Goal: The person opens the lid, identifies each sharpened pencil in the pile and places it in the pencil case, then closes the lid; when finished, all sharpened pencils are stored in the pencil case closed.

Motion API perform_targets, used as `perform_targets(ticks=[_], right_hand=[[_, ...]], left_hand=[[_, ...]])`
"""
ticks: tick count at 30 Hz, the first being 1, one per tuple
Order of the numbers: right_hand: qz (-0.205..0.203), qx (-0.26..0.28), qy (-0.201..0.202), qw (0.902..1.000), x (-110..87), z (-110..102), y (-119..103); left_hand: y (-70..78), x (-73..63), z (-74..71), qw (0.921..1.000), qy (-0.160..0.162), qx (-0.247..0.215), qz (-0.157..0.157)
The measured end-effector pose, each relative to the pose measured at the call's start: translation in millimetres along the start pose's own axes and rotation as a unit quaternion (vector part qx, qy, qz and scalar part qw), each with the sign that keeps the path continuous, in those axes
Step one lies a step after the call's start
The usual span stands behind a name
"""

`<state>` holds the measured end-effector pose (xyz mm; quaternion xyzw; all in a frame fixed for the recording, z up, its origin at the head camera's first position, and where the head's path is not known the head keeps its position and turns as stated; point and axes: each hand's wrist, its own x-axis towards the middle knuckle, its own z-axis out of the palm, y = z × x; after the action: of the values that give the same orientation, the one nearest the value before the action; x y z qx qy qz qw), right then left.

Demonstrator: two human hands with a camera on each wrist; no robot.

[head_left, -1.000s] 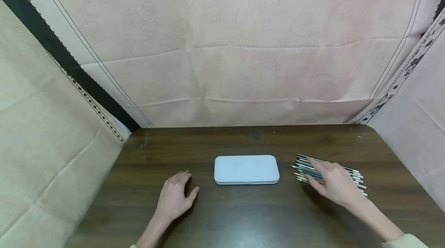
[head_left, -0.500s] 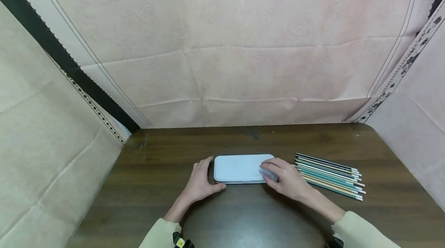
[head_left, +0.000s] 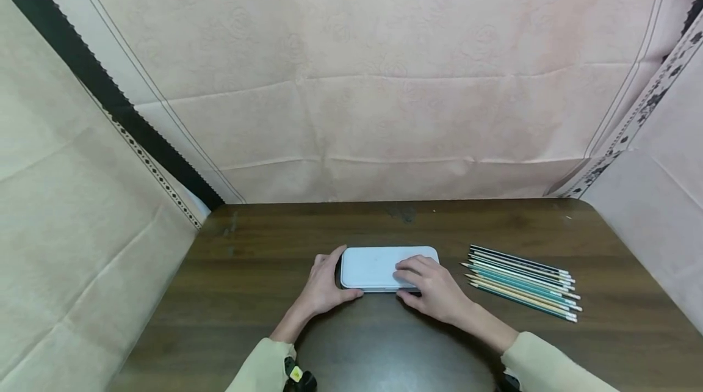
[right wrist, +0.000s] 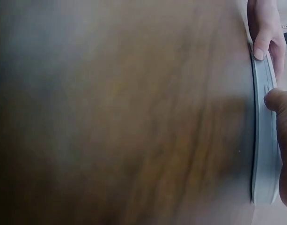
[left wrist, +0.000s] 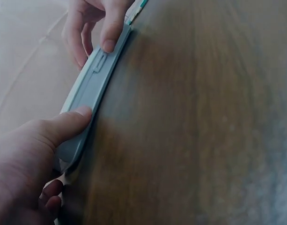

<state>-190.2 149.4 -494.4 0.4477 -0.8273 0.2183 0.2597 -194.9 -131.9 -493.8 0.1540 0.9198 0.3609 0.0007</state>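
Note:
A flat, pale blue-white pencil case (head_left: 368, 267) with rounded corners lies closed on the brown table. My left hand (head_left: 323, 289) holds its left end, thumb along the front side and fingers round the far corner. My right hand (head_left: 431, 292) rests over the lid's right half, its fingers bent on top. In the left wrist view the right thumb (left wrist: 110, 35) presses the front side just beside a small latch (left wrist: 100, 62). From the right wrist, the case's front wall (right wrist: 265, 154) shows, with both thumbs on it.
Several pencils (head_left: 522, 282), dark, green and pale, lie side by side to the right of the case. The wooden table (head_left: 263, 239) ends at the back and sides against light patterned cloth (head_left: 384, 105).
My right hand has left the pencils and moved left onto the case, then further along its lid. My left hand has moved right to the case's left end and taken hold there.

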Motion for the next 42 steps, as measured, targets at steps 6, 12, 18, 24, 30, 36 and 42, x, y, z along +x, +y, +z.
perform_targets(ticks=[6,12,18,24,30,36,42], right_hand=[[-0.019,-0.037,0.001,0.9992,1.2,4,0],[-0.090,-0.098,0.009,0.9911,4.3,7,5],[-0.163,-0.167,-0.010,0.9724,8.1,6,6],[-0.229,-0.227,-0.007,0.9466,9.9,7,8],[-0.241,-0.222,-0.014,0.9446,12.0,5,9],[-0.238,-0.209,-0.017,0.9484,13.2,3,10],[-0.207,-0.169,-0.030,0.9632,15.7,-4,11]], left_hand=[[-3.3,1.4,1.3,1.0000,0.001,0.006,-0.004],[-6.2,1.1,2.9,0.9999,0.005,0.014,0.004],[-8.7,-0.2,4.4,0.9996,0.015,0.014,0.017],[-11.3,-1.7,5.7,0.9992,0.024,0.016,0.027],[-11.9,-1.5,6.8,0.9991,0.026,0.022,0.026],[-12.1,-0.6,7.8,0.9988,0.030,0.027,0.028],[-11.6,-0.2,8.7,0.9990,0.032,0.022,0.021]])
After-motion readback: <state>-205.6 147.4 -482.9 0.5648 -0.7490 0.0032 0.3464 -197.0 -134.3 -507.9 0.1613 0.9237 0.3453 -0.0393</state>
